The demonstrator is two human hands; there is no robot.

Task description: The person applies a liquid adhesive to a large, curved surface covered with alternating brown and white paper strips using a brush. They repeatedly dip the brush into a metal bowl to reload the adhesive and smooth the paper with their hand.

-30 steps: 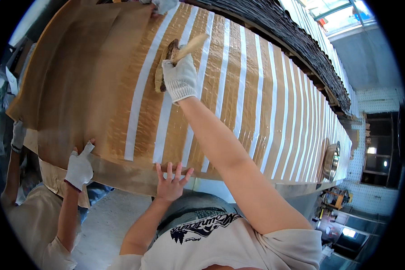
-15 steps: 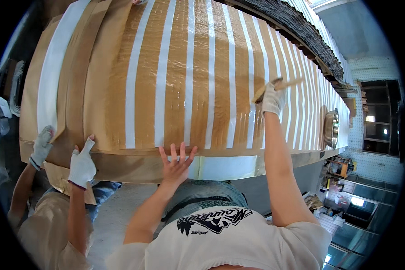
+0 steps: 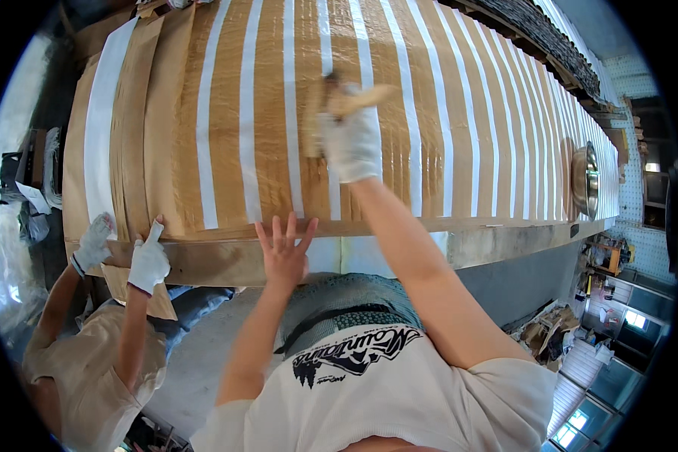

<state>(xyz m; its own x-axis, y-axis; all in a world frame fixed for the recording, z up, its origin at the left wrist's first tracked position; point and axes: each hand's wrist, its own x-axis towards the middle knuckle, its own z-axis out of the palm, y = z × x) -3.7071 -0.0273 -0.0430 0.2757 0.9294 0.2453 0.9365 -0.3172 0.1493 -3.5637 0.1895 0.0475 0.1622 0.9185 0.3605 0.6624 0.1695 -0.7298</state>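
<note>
Brown sheets [image 3: 271, 113] lie on the long table, staggered so that white stripes [image 3: 247, 143] show between them; their left part is glossy and looks wet. My right hand [image 3: 352, 147], in a white knitted glove, is closed around a wide brush [image 3: 365, 99] with a wooden handle. The brush is blurred by motion, its bristle side turned left over the glossy area. My left hand [image 3: 285, 252] is bare, fingers spread, with its fingertips at the sheets' near edge.
At the left, a co-worker's two gloved hands [image 3: 149, 260] rest on plain brown sheets near a white strip [image 3: 107, 128]. A metal bowl [image 3: 585, 181] stands on the striped sheets at the far right. Dark corrugated material [image 3: 557, 49] lines the table's far side.
My right hand has swept the brush leftward across the glossy sheets. My left hand stays at the near edge with its fingers spread. The view has shifted slightly.
</note>
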